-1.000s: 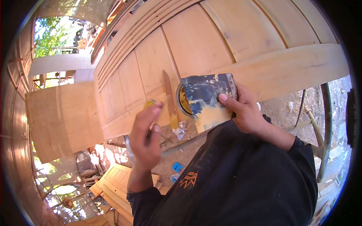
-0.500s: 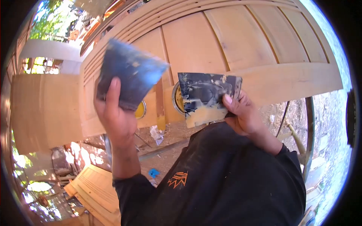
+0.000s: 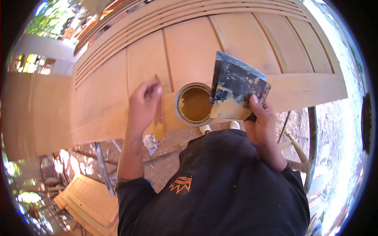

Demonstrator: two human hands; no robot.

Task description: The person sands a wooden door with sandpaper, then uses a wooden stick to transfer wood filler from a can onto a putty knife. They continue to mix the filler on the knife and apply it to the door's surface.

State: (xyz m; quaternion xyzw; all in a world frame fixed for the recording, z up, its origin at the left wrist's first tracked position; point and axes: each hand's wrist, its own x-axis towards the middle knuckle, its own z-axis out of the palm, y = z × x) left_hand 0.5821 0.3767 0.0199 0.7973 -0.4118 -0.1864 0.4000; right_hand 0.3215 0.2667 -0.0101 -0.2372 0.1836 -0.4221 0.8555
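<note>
My right hand (image 3: 260, 118) grips two flat dark putty spreaders (image 3: 240, 88), one behind the other, with the thumb on the front. Pale putty coats the lower part of the front one, and the rear one shows at the top and left edges. My left hand (image 3: 143, 102) is closed, its fingers curled round the upper part of a thin brown wooden stick (image 3: 158, 116) with a yellow-stained lower end. Between the hands an open round can (image 3: 195, 104) of brownish-yellow filler stands on the panelled wooden door (image 3: 193, 43). The right-hand spreaders overlap the can's right rim.
Metal legs (image 3: 104, 169) stand under the door. Crumpled paper (image 3: 150, 143) lies on the ground beyond its near edge. More wooden panels (image 3: 88, 200) lean at lower left, and a plain board (image 3: 37, 114) is at the left.
The spreader from my left hand is now with the other in my right hand. My left hand has come down to the stick. The view has shifted, showing more of the can.
</note>
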